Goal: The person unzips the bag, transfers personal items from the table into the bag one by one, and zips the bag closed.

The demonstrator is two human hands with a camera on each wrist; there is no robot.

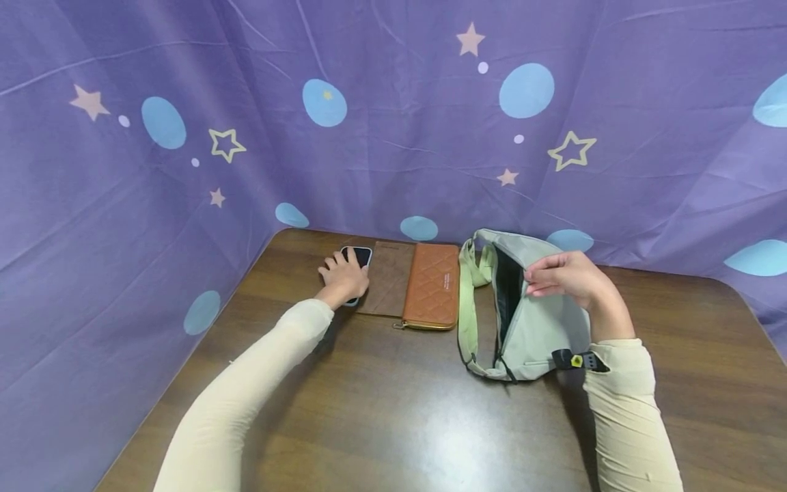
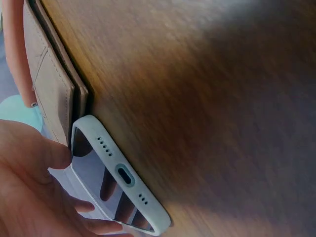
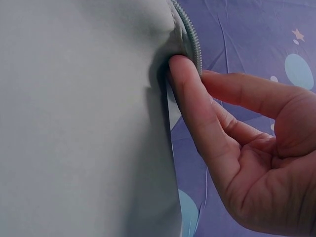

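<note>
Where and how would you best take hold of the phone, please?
Probably by its two long edges, from above: the phone lies flat, screen up, and its thick rim offers a pinch. Its right edge sits close beside the brown cover, so room there looks tight.

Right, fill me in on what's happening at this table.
A person's left hand is spread over a phone lying on the wooden table. The right hand pinches the zipped edge of a pale green bag between its fingers, and the bag's mouth gapes open. Between phone and bag, a flat brown leather-look piece and an orange-brown quilted wallet lie side by side. The phone is outside the bag.
</note>
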